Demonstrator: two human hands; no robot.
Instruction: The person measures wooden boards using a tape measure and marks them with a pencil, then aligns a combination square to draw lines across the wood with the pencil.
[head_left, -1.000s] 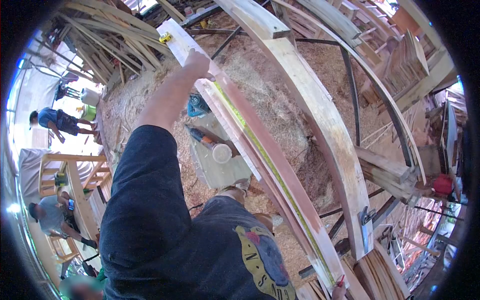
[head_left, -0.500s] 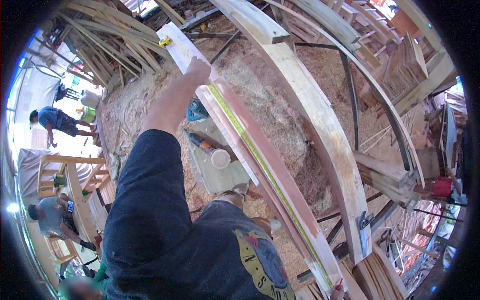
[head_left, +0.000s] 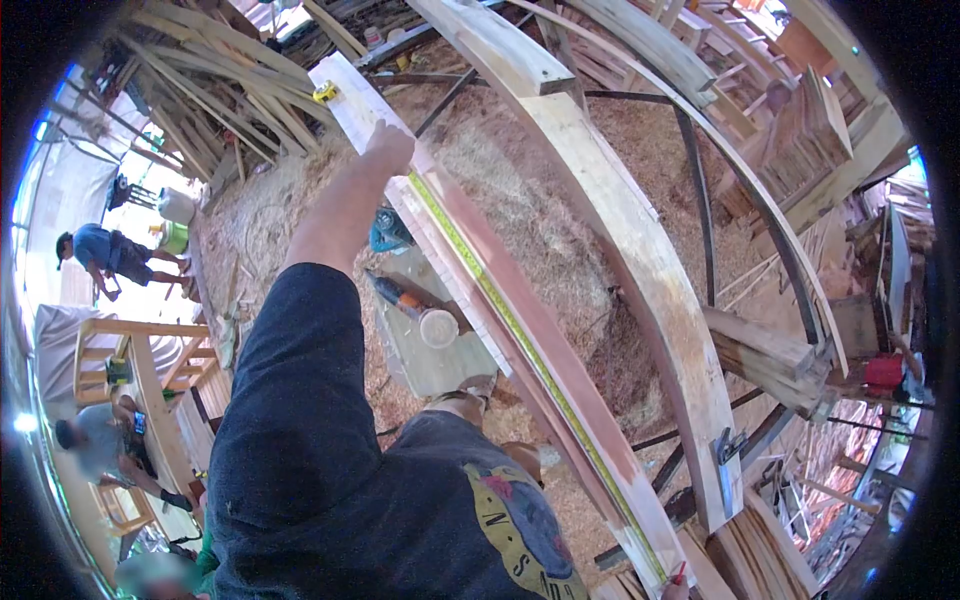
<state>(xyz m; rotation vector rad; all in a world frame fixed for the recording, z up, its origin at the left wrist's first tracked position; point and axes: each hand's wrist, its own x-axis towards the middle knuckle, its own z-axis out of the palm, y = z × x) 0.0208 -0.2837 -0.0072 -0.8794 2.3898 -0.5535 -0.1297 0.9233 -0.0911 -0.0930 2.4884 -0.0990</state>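
A long pale and reddish wooden plank [head_left: 500, 290] runs from the upper left to the lower right. Along it lies the yellow blade of a tape measure [head_left: 480, 279], whose yellow case [head_left: 325, 92] rests near the plank's upper end. My left hand [head_left: 388, 150] is closed over the blade, pressing it to the wood; its fingertips are partly hidden. At the bottom edge, my right hand [head_left: 676, 590], mostly cut off, holds a slim red pencil [head_left: 681, 570] beside the blade's lower end.
Beside the plank stands a thick curved timber [head_left: 630, 220] with a clamp [head_left: 730, 445] on its lower end. An orange-and-black power tool [head_left: 397, 293] and a white round container [head_left: 438, 329] sit on a board below. Sawdust covers the floor. Two people are at the left.
The view has shifted slightly, moving the plank a little left and down. Both hands keep their places on the plank. A person at the far left has raised their hands.
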